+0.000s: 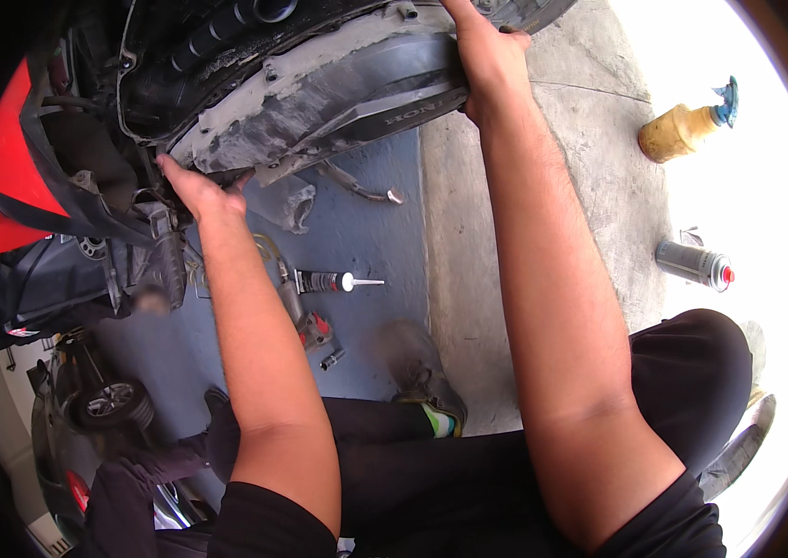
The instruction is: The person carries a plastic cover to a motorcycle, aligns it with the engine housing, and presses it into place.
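A long, dusty dark-grey scooter engine side cover (pixel 357 104) spans the space between my two hands. My left hand (pixel 206 193) grips its lower left end, thumb on the near side and the other fingers mostly hidden beneath. Around the upper right end my right hand (pixel 492 65) is closed, its fingertips partly out of sight behind the cover. Directly behind the cover lies the black engine housing (pixel 217 46) of the scooter. Whether the cover touches the housing along its whole edge, I cannot tell.
On the blue floor lie a sealant tube (pixel 324 281) with a white nozzle, a red-and-grey power tool (pixel 314 329), a socket (pixel 332 359), a bent lever (pixel 357 183) and a clear plastic bag (pixel 295 206). Right: yellow bottle (pixel 678 133), spray can (pixel 692 265). Left: red scooter panel (pixel 13 139).
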Tool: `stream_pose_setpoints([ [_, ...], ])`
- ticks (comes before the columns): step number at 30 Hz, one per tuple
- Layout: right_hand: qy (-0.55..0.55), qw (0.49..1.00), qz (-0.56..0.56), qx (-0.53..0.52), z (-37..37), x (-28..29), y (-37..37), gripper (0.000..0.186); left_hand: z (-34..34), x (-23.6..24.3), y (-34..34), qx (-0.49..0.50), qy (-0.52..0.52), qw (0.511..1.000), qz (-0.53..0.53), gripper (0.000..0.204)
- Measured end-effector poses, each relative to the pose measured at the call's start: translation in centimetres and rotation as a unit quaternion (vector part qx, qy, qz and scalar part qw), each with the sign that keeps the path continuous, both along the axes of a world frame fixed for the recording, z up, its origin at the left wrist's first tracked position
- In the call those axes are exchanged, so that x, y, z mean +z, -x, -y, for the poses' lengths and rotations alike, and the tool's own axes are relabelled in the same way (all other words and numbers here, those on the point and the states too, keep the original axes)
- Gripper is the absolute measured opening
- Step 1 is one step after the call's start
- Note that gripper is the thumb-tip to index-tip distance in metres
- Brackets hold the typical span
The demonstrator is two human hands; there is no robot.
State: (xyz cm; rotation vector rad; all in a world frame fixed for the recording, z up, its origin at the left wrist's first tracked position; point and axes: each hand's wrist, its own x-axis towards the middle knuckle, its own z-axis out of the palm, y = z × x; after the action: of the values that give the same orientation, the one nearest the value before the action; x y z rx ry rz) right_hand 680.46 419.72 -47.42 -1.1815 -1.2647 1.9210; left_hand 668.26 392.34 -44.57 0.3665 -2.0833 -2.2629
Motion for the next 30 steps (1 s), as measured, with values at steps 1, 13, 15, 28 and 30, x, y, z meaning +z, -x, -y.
stream_pose_setpoints([
  [1,0.002,1.0,-0.006,-0.008,0.0,-0.3,0.4,0.133,0.1,0.1,0.0,-0.004,0.003,1.0,0.003,0.079],
  [13,0.083,0.991,-0.098,0.023,0.2,-0.3,0.5,0.129,-0.4,0.5,-0.4,0.028,0.007,1.0,-0.001,0.08],
  [15,0.099,0.989,-0.108,0.038,0.1,-0.3,0.6,0.137,-0.1,0.5,-0.5,0.026,-0.018,0.999,0.003,0.08],
  [28,0.057,0.998,-0.03,0.021,-0.4,-1.5,1.4,0.133,1.1,-0.4,0.8,0.034,-0.046,0.998,0.017,0.086],
  [30,0.058,0.997,-0.039,0.024,-0.5,-1.5,1.2,0.131,1.1,-0.3,0.8,0.036,-0.051,0.998,0.021,0.085],
])
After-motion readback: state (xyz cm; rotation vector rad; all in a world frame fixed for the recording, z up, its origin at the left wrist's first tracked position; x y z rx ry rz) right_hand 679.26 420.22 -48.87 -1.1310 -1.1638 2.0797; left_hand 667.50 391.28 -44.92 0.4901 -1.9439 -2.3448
